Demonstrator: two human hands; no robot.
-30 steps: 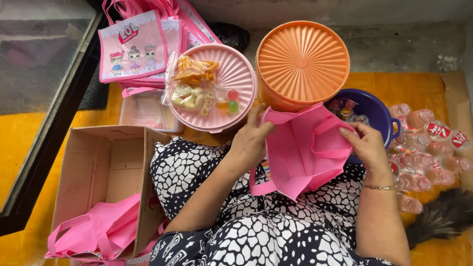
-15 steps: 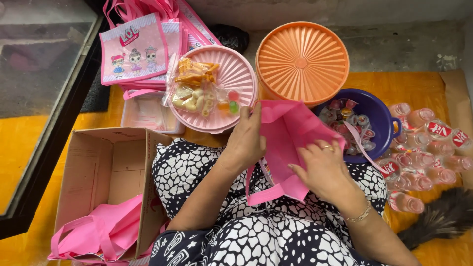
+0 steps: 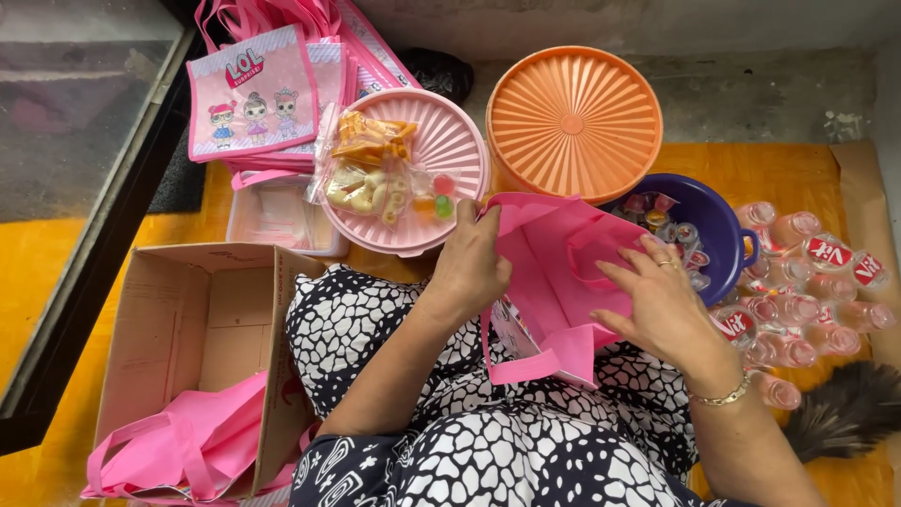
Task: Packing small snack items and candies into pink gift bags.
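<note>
The pink bag [image 3: 554,282] covers the left part of the purple bowl [image 3: 723,230] and hides what lies inside itself. The left hand [image 3: 469,268] hides the bag's left rim. The stack of printed bags [image 3: 272,94] is cut by the top edge. The feather duster [image 3: 845,413] runs off the right edge.

I'm sitting on a yellow mat [image 3: 84,272] over a grey concrete floor [image 3: 751,84]. Dark-framed glass panel [image 3: 75,122] on my left, concrete wall [image 3: 610,19] ahead. Flat daylight.
</note>
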